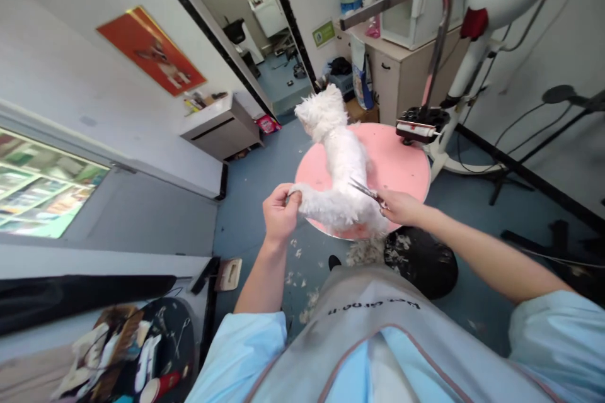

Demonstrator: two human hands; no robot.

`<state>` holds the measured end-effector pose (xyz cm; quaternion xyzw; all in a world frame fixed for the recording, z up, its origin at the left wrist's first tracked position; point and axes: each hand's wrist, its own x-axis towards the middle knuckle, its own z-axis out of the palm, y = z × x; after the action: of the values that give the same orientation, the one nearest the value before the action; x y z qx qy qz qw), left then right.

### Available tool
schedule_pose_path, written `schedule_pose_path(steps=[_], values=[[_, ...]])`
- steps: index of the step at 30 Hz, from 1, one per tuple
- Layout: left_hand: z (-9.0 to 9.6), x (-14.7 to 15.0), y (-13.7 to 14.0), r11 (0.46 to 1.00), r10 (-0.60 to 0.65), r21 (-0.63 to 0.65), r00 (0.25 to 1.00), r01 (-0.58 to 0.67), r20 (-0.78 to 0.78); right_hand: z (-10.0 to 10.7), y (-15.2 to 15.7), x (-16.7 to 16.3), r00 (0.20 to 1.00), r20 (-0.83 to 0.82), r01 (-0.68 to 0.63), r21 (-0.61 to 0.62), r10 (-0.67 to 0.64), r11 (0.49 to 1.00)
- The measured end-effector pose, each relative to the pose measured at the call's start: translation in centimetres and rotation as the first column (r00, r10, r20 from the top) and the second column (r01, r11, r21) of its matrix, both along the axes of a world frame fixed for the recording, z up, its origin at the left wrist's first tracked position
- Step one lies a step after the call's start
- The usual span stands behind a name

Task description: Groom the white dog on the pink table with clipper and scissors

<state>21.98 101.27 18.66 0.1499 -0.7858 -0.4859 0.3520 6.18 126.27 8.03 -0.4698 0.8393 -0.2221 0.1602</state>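
A white dog (347, 160) stands on a round pink grooming table (397, 164), its head away from me and its rump close to me. My left hand (280, 211) is closed around the paw end of one fluffy leg, which it holds out to the left. Scissors (363, 189) are in my right hand (401, 206), their blades slightly apart and pointing left over the dog's hindquarters. Whether the blades touch the fur I cannot tell.
A metal grooming arm (437, 44) rises from the table's right side. Beside the table is a black stool (420, 264) with fur clumps on it. A tool tray (165, 340) with several scissors stands at the lower left. White fur clippings (309, 305) lie on the blue floor.
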Motion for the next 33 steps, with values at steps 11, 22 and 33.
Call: schedule_pose_path(steps=[11, 22, 33], values=[[2.1, -4.8, 0.9, 0.990, -0.141, -0.025, 0.990, 0.141, 0.014, -7.9, -4.6, 11.1, 0.884, 0.365, 0.372, -0.165, -0.294, 0.914], [2.8, -10.6, 1.8, 0.886, -0.460, -0.022, 0.885, 0.463, 0.071, -7.7, -5.2, 11.4, 0.800, 0.424, 0.557, -0.261, -0.424, 0.789], [2.2, -17.6, 3.2, 0.563, -0.825, 0.051, 0.558, 0.825, 0.089, -7.7, -9.7, 15.2, 0.490, 0.424, 0.871, -0.222, -0.761, 0.438]])
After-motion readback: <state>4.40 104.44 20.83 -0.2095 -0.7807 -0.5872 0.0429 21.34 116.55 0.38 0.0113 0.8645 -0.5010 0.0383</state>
